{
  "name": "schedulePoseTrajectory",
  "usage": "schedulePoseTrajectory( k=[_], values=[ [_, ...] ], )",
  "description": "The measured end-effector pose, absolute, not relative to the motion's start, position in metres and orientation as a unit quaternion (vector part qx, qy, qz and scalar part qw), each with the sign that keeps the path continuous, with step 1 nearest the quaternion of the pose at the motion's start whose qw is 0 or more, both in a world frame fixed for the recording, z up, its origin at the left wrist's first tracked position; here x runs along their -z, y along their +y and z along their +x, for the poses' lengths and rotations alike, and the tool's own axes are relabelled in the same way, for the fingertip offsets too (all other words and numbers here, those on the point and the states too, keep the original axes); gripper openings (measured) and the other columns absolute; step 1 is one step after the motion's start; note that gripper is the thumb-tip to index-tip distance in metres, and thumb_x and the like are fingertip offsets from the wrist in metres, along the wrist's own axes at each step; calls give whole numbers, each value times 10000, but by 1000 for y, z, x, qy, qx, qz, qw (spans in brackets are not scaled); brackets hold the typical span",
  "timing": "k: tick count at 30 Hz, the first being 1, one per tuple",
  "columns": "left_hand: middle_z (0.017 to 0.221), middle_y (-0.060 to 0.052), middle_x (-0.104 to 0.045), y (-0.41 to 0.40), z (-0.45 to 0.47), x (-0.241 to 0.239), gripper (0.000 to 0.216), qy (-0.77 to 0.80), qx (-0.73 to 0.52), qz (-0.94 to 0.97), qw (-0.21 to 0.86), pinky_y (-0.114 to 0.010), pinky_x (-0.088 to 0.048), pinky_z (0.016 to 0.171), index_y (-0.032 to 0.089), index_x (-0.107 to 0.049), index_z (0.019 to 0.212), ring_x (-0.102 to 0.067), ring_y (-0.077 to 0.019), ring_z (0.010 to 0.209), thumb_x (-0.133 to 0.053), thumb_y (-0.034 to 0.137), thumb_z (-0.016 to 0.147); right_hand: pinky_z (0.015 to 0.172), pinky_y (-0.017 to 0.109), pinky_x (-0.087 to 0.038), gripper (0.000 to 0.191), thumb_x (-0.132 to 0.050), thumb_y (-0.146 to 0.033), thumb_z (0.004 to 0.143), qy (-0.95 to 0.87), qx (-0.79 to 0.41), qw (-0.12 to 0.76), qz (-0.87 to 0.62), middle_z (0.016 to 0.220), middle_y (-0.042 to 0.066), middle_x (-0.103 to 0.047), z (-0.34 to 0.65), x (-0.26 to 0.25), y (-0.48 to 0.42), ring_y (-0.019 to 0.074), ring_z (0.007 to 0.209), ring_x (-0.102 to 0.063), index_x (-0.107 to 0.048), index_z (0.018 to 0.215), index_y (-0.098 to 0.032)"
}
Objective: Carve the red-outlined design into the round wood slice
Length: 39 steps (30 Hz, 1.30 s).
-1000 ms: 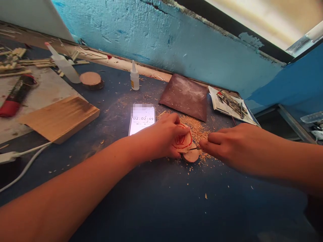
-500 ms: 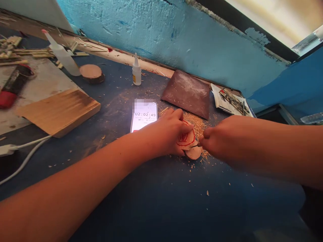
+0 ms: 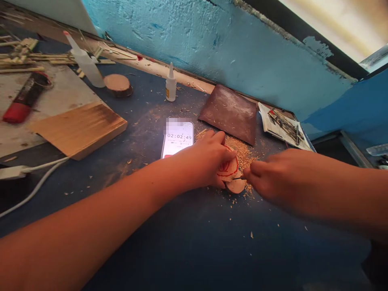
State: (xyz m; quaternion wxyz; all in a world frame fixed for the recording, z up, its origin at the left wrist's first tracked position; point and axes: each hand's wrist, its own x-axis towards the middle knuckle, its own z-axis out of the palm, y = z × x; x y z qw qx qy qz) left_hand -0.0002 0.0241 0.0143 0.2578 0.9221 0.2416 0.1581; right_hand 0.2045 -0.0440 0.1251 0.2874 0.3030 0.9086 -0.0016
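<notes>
My left hand (image 3: 206, 163) is closed over a small wooden piece (image 3: 228, 169) with red lines drawn on it, pressing it to the dark blue tabletop (image 3: 194, 242). A second rounded bit of wood (image 3: 236, 186) pokes out below it. My right hand (image 3: 268, 180) is pinched shut on a thin carving tool (image 3: 239, 178); its dark tip touches the edge of the red-marked piece. Wood shavings (image 3: 242, 155) lie heaped just behind the two hands.
A lit phone (image 3: 178, 139) lies left of the hands. Behind are a brown pad (image 3: 230, 113), a glue bottle (image 3: 171, 85), a wood slice (image 3: 117, 85), a squeeze bottle (image 3: 85, 60) and papers with tools (image 3: 283, 125). A wood block (image 3: 79, 127), a red tool (image 3: 22, 103) and a white cable (image 3: 33, 178) lie left.
Both hands stay on the wooden piece with the tool tip at its edge. The view has shifted slightly, so the things on the table sit a little further right.
</notes>
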Motion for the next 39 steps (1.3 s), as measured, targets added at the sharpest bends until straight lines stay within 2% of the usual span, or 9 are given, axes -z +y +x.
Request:
schedulePoseTrajectory(
  k=[6, 9, 13, 16, 20, 24, 30, 35, 39],
  values=[
    [1209, -119, -633, 24, -1, -15, 451, 243, -160, 923, 253, -477, -553, 1032, 206, -848, 1128, -634, -360, 1165, -1026, 285, 721, 570, 387, -116, 143, -648, -82, 816, 947, -80, 226, 215, 618, 36, -619, 215, -121, -49, 160, 492, -435, -710, 740, -186],
    [1182, -115, -637, 25, -1, -15, 434, 241, -164, 922, 253, -458, -551, 1011, 202, -858, 1129, -637, -346, 1142, -1028, 278, 737, 576, 405, -105, 254, -614, -86, 901, 949, -122, 216, 195, 593, 43, -577, 212, -120, -48, 159, 502, -364, -654, 675, -193],
    [1158, -106, -635, 25, -1, -16, 436, 238, -170, 922, 254, -453, -541, 999, 209, -871, 1128, -632, -340, 1127, -1037, 289, 733, 552, 385, -124, 206, -665, -64, 852, 924, -92, 299, 222, 603, 42, -618, 201, -125, -40, 144, 492, -326, -702, 688, -182],
    [1199, -111, -631, 26, -1, -16, 512, 238, -163, 922, 260, -462, -538, 1022, 220, -875, 1202, -624, -346, 1153, -1033, 268, 717, 536, 375, -138, 126, -723, -66, 791, 908, -36, 347, 233, 669, 21, -681, 198, -131, -27, 130, 478, -326, -777, 793, -181],
    [1212, -116, -620, 25, 0, -15, 462, 244, -158, 920, 264, -472, -537, 1034, 213, -872, 1155, -622, -355, 1170, -1035, 285, 729, 542, 383, -162, 178, -693, -44, 850, 914, -53, 352, 192, 710, 15, -682, 200, -132, -19, 150, 505, -368, -798, 865, -187],
    [1213, -108, -618, 26, -1, -12, 451, 238, -163, 920, 266, -476, -543, 1044, 224, -862, 1130, -623, -353, 1173, -1042, 329, 730, 539, 409, -121, 223, -630, -15, 884, 933, -125, 301, 153, 700, 54, -661, 205, -122, -32, 188, 540, -430, -759, 803, -178],
    [1278, -132, -623, 26, -4, -10, 579, 235, -168, 917, 275, -486, -559, 1089, 216, -855, 1267, -626, -362, 1214, -1030, 248, 715, 553, 392, -115, 141, -680, -44, 783, 943, -147, 182, 237, 621, 31, -605, 214, -108, -65, 171, 496, -451, -728, 774, -176],
    [1337, -155, -617, 26, -4, -12, 656, 239, -160, 920, 267, -513, -554, 1125, 202, -843, 1339, -631, -381, 1246, -1041, 255, 715, 540, 381, -190, 305, -612, 38, 673, 931, -153, 117, 311, 644, 33, -623, 221, -112, -84, 212, 496, -551, -779, 827, -166],
    [1315, -145, -618, 26, -3, -12, 607, 243, -159, 920, 264, -512, -563, 1108, 204, -859, 1280, -643, -373, 1218, -1044, 268, 705, 544, 349, -202, 360, -577, 64, 697, 926, -101, 111, 347, 639, 15, -609, 225, -119, -80, 186, 461, -504, -786, 867, -175]
  ],
)
